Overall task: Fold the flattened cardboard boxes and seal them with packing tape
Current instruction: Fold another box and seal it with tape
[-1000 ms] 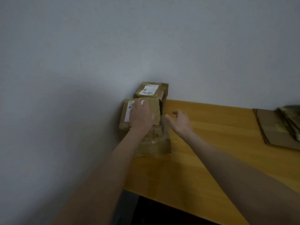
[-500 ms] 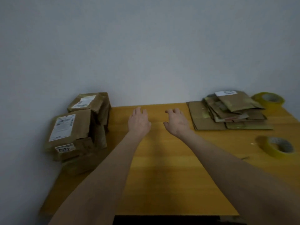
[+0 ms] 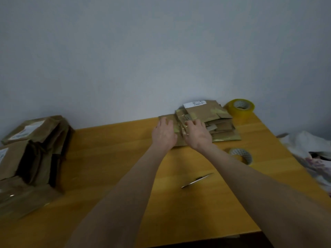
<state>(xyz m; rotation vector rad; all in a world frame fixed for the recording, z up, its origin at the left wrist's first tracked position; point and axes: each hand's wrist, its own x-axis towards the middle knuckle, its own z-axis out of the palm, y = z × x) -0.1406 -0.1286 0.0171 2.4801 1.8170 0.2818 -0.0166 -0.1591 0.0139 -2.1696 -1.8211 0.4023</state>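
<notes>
On the flattened boxes (image 3: pixel 206 114), both hands have now landed.

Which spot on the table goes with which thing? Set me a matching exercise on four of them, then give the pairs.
Things
1. stack of flattened cardboard boxes
2. folded boxes
3. yellow tape roll
4. metal blade

Places
A. far right corner, by the wall
B. left end of the table
C. between the two forearms, nearer the person
D. under both hands, the left hand and the right hand

Pairs: 1-D, 2-B, 3-A, 4-C
</notes>
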